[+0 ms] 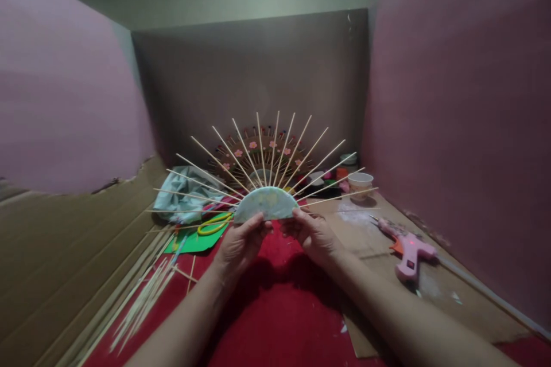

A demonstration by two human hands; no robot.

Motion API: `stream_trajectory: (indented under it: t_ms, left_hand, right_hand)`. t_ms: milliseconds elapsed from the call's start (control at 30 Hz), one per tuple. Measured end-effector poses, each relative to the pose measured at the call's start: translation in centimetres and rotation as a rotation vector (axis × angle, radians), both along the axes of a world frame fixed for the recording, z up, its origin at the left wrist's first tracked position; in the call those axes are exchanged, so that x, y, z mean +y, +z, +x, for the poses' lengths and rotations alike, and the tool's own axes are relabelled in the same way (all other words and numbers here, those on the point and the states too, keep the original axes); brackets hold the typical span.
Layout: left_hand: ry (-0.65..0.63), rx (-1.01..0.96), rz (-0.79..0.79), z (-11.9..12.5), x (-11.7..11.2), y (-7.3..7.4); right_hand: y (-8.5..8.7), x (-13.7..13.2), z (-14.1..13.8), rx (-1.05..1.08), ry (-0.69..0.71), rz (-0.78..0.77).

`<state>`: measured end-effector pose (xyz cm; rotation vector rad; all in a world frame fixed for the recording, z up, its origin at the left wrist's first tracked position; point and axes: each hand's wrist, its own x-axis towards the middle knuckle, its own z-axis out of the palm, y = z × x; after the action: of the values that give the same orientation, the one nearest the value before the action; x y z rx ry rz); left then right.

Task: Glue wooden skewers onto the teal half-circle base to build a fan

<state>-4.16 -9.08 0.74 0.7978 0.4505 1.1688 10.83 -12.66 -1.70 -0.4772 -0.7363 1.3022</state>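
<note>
A pale blue-green half-disc (267, 202) with long thin wooden sticks (246, 145) spread out from its curved edge like a fan is held up in front of me. My left hand (243, 241) pinches its lower left corner, thumb on the near face. At the lower right corner my right hand (312, 232) grips it the same way. Both sets of fingers are partly hidden behind the piece. Beyond it stands a brown fan-shaped piece (262, 146) with pink flowers and sticks tipped in red and blue, partly covered by the nearer sticks.
Loose sticks (144, 301) lie on the red cloth (275, 315) at left. Near them are yellow-handled scissors (210, 226), a green sheet (193, 243) and a crumpled pale bag (185, 192). A pink glue gun (411, 252) rests on cardboard (456, 309) at right, near a paper cup (360, 185).
</note>
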Motion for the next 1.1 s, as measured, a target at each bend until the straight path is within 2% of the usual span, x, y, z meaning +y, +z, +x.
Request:
stream_trajectory:
  t_ms: [267, 567, 900, 1100]
  left_hand:
    - [-0.017, 0.005, -0.053, 0.2, 0.1, -0.5]
    - [0.019, -0.034, -0.112, 0.7, -0.3, -1.0]
    - [-0.055, 0.032, -0.03, 1.2, -0.9, -1.9]
    - [-0.056, 0.011, -0.069, 1.3, -0.6, -2.2]
  right_hand:
    - [-0.4, 0.3, -0.1, -0.004, -0.012, -0.011]
    - [-0.7, -0.1, -0.3, -0.043, 0.023, 0.007]
    - [-1.3, 0.0, -0.4, -0.081, 0.031, -0.011]
    - [-1.0, -0.8, -0.9, -0.153, 0.053, 0.011]
